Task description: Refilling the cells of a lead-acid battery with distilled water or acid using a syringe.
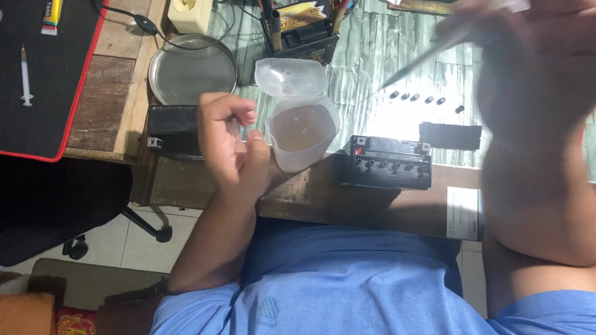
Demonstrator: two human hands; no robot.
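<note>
Left hand (231, 139) gripping translucent plastic container (302, 133) at frame centre — lid flipped open, cloudy liquid inside. Right hand (528, 74) blurred at upper right, clenched on thin syringe-like tool (428, 56). Round metal tin (191, 69) upper left — empty.

The person's right hand (534, 68) is a motion-blurred mass close to the lens, cut off by the top and right edges, and the thin clear tool (428, 56) it seems to hold is too smeared to identify. The left hand (233, 146) hides part of the black box-shaped battery (171, 127) behind it. The black mat with red edging (53, 80) runs off the left edge.
</note>
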